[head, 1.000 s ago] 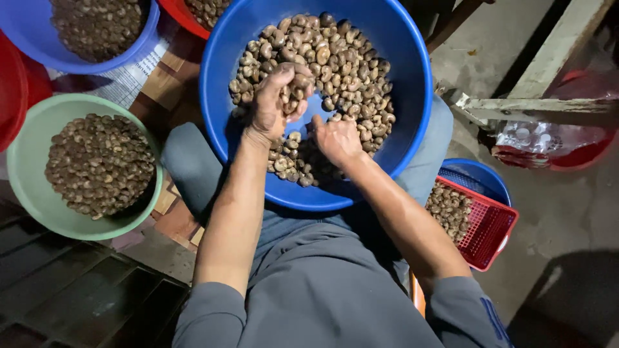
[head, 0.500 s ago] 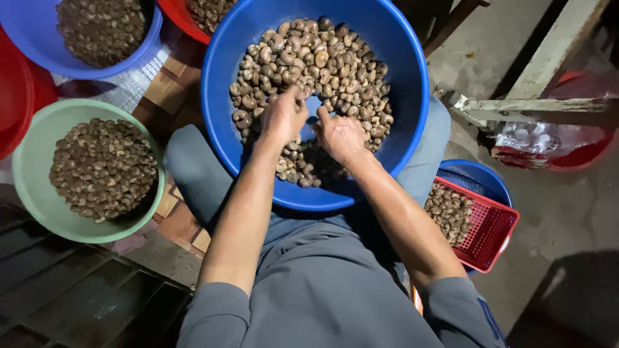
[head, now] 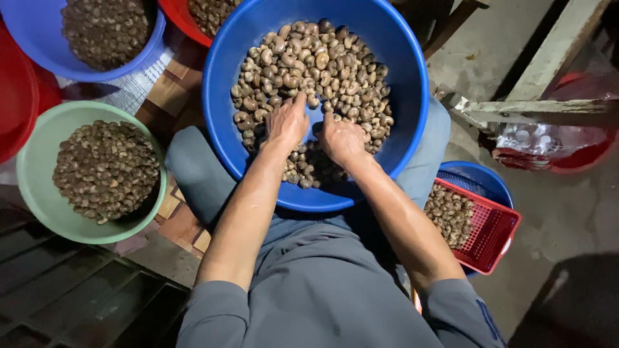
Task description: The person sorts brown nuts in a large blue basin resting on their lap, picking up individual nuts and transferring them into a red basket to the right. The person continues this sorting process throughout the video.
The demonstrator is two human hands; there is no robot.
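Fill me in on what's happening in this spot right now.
A seated person has both hands down in a big blue basin of cashew nuts resting on their lap. The left hand and right hand lie side by side on the nuts near a bare patch of the bottom. A green bowl of darker nuts sits to the left, and a red basket with more to the right.

Basin of nuts on lap, other containers around it.
Both hands in big basin [head: 412,96] among nuts [head: 322,64]; bowl [head: 29,167] of nuts left, two more basins [head: 39,45] behind-left, basket [head: 493,229] of nuts right, sitting in a tub [head: 487,177].
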